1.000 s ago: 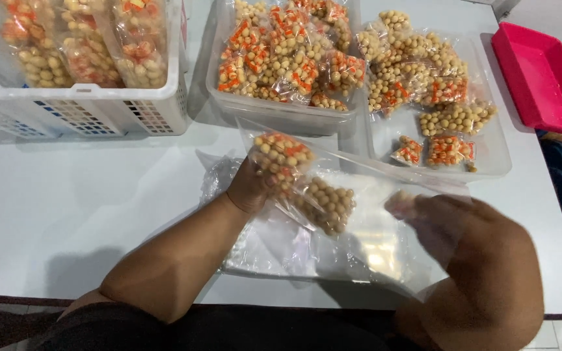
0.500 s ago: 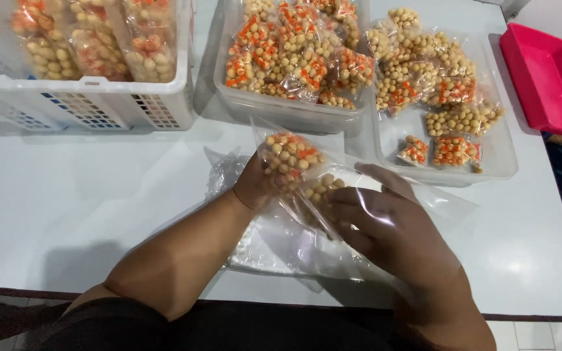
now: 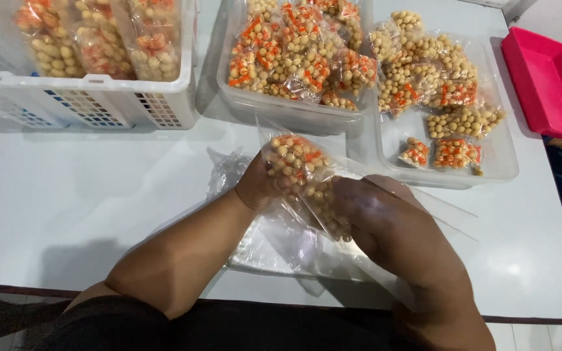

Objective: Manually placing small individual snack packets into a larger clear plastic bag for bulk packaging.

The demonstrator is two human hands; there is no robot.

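My left hand [image 3: 255, 185] grips small clear packets of tan round snacks [image 3: 297, 166] with orange labels, held above the white table. My right hand [image 3: 395, 227] sits inside or under a large clear plastic bag [image 3: 417, 208], pressed against the lower packet [image 3: 323, 198]. The bag's film covers the right hand's fingers, so their grip is partly hidden. A stack of flat clear bags [image 3: 281, 250] lies on the table under both hands.
A white slotted basket [image 3: 99, 107] of filled bags stands back left. Two clear tubs [image 3: 294, 110] [image 3: 495, 166] of small snack packets sit behind the hands. A pink tray [image 3: 544, 78] lies at the far right, off the table edge.
My right hand came in from the lower right with the large bag and closed against the packets. The left hand stayed in place holding them.
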